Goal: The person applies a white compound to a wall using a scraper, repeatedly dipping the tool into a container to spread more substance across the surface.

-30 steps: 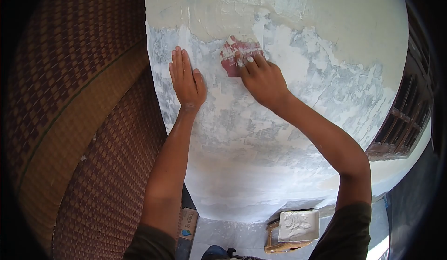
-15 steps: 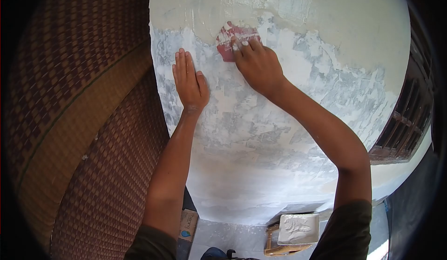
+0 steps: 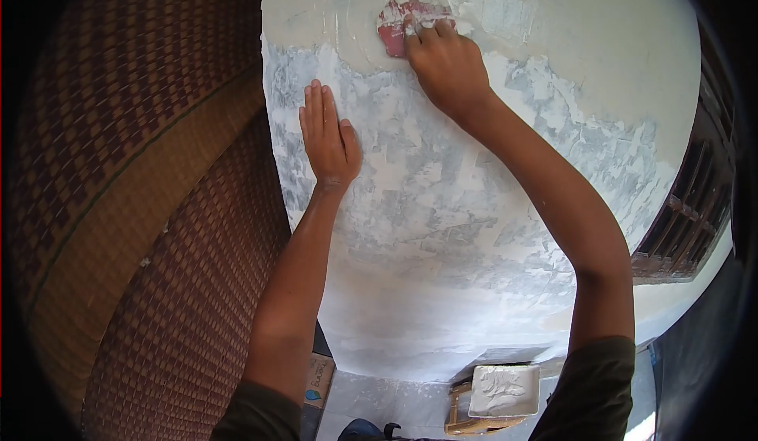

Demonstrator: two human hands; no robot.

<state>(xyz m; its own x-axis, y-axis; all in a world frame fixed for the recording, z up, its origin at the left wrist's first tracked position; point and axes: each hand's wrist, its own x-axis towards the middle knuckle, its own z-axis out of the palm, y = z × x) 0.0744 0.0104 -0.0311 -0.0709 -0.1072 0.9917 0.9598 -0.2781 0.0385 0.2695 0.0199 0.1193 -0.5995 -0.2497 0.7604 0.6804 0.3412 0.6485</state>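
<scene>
My right hand (image 3: 448,66) grips a red putty scraper (image 3: 392,32) smeared with white paste, held against the upper part of the wall (image 3: 442,220). Around the blade the surface is cream-coloured; below it runs a patchy band of white and grey. Lower and to the left, my left hand (image 3: 330,141) lies flat on that patchy band, fingers stretched upward and holding nothing. The scraper's edge against the wall is partly covered by paste and fingers.
A white tray of paste (image 3: 505,391) rests on a wooden stool (image 3: 462,424) at the wall's foot. Woven brown matting (image 3: 181,283) hangs along the left. A dark wooden window frame (image 3: 687,204) is at the right. A cardboard box (image 3: 317,378) stands on the floor.
My right hand and the scraper have moved up the wall, from the patchy band onto the cream area. My left hand stays at the same place on the wall; the view has shifted slightly.
</scene>
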